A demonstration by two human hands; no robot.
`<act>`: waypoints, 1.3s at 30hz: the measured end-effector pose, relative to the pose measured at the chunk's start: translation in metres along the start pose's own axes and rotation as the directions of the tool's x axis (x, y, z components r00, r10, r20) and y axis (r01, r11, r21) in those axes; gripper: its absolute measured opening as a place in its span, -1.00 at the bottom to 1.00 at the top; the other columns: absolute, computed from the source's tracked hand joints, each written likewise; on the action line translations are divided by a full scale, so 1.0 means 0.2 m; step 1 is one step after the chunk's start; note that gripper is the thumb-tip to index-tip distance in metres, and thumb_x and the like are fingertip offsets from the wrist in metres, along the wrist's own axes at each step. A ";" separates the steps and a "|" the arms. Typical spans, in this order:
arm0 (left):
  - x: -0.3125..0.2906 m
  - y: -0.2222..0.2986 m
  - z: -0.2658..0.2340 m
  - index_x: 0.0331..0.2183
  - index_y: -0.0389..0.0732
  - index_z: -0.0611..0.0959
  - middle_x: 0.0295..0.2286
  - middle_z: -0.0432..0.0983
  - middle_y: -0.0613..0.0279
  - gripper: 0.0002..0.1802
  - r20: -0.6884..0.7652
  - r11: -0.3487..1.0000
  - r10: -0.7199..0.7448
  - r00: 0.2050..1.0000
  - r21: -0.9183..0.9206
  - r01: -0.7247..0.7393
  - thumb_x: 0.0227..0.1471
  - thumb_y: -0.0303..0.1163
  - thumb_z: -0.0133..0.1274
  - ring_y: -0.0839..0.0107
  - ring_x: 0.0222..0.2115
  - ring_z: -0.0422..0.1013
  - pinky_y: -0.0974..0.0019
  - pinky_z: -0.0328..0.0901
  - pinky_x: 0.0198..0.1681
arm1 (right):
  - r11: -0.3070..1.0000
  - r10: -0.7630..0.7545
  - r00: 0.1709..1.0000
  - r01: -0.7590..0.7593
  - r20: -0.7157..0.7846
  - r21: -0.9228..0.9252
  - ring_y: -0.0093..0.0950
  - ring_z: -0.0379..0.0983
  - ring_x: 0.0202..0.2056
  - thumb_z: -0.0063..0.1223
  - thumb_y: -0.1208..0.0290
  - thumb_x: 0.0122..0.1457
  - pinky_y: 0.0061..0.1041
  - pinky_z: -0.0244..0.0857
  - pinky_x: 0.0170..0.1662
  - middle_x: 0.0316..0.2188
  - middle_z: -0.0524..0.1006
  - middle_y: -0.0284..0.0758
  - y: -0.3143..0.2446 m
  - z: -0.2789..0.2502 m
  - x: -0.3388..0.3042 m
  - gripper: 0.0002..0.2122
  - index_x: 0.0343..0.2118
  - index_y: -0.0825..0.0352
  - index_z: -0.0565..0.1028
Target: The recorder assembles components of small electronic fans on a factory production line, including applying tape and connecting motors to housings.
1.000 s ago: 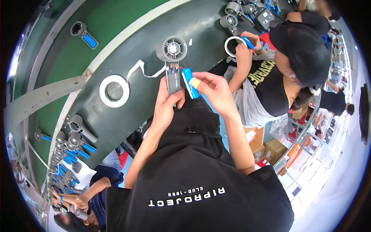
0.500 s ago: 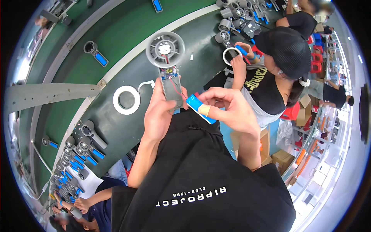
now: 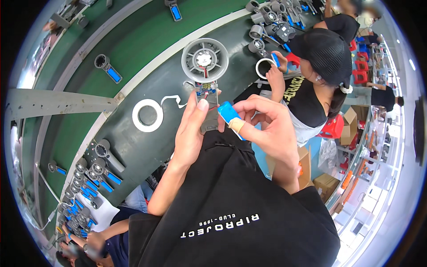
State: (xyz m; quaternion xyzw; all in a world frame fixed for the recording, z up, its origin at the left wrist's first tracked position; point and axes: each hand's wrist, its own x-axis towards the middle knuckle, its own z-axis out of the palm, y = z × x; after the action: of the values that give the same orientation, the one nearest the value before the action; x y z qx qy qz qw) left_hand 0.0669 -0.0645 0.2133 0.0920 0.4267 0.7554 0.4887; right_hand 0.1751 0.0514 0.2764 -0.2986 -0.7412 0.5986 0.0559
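Note:
My left hand (image 3: 188,135) is wrapped round the open handle of a grey handheld fan (image 3: 204,42), its round head pointing away from me. A small circuit board (image 3: 206,89) with a lit display sits in the handle just below the head. My right hand (image 3: 275,129) grips a blue battery (image 3: 227,111) between thumb and fingers, beside the handle and outside it. A yellowish cover is on the right thumb. Red wire runs in the handle toward the battery; its far end is hidden by my fingers.
A roll of white tape (image 3: 137,118) lies on the dark table, its loose end trailing toward my left hand. Fans with blue batteries lie on the green belt (image 3: 147,35) and pile up at lower left and far right. A co-worker in a black cap (image 3: 327,55) works at right.
The fan has moved right and slightly down, closer to the battery. My left thumb has shifted up the handle toward the circuit board. The fans on the belt have shifted.

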 end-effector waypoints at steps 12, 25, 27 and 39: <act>-0.02 0.01 0.00 -0.03 -0.28 0.29 -0.35 0.36 0.26 -0.66 0.115 0.985 0.127 0.985 0.099 -0.138 0.21 -0.34 -0.21 0.57 -0.43 0.30 0.46 0.24 -0.35 | 0.970 -0.150 0.952 0.193 -0.267 0.146 -0.69 0.37 -0.44 0.15 0.61 -0.05 -0.74 0.29 -0.41 -0.46 0.46 -0.40 0.03 0.09 0.01 -0.81 -0.31 0.46 0.52; 0.01 0.01 0.05 -0.17 -0.29 0.39 -0.39 0.41 0.30 -0.73 -0.103 0.954 0.186 0.977 0.255 -0.155 0.22 -0.28 -0.19 0.65 -0.44 0.31 0.52 0.25 -0.38 | 0.962 -0.119 0.985 0.146 -0.125 0.233 -0.66 0.46 -0.47 0.15 0.60 -0.02 -0.72 0.35 -0.44 -0.47 0.45 -0.37 0.09 0.11 0.00 -0.81 -0.30 0.46 0.52; 0.02 0.00 0.04 -0.15 -0.30 0.38 -0.37 0.41 0.29 -0.71 -0.082 0.964 0.154 0.985 0.231 -0.131 0.22 -0.28 -0.18 0.64 -0.39 0.31 0.50 0.25 -0.31 | 0.946 -0.094 0.991 0.119 -0.094 0.302 -0.68 0.43 -0.47 0.16 0.59 -0.03 -0.72 0.35 -0.44 -0.47 0.45 -0.39 0.10 0.11 0.00 -0.81 -0.30 0.46 0.52; -0.04 0.01 0.05 0.11 -0.37 0.10 0.03 0.16 0.06 -0.37 0.121 0.986 0.074 0.990 0.138 -0.090 -0.08 -0.50 -0.34 0.35 0.07 0.12 0.28 -0.03 0.16 | 0.982 -0.123 0.952 0.159 -0.282 0.106 -0.68 0.40 -0.42 0.18 0.62 -0.06 -0.72 0.35 -0.39 -0.43 0.47 -0.40 0.11 0.16 -0.01 -0.78 -0.28 0.42 0.53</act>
State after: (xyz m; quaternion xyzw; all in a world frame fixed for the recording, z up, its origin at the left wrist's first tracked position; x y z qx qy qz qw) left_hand 0.0741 -0.0660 0.2235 0.1877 0.4467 0.7358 0.4731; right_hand 0.1700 0.0257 0.2477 -0.3205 -0.7061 0.5921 0.2193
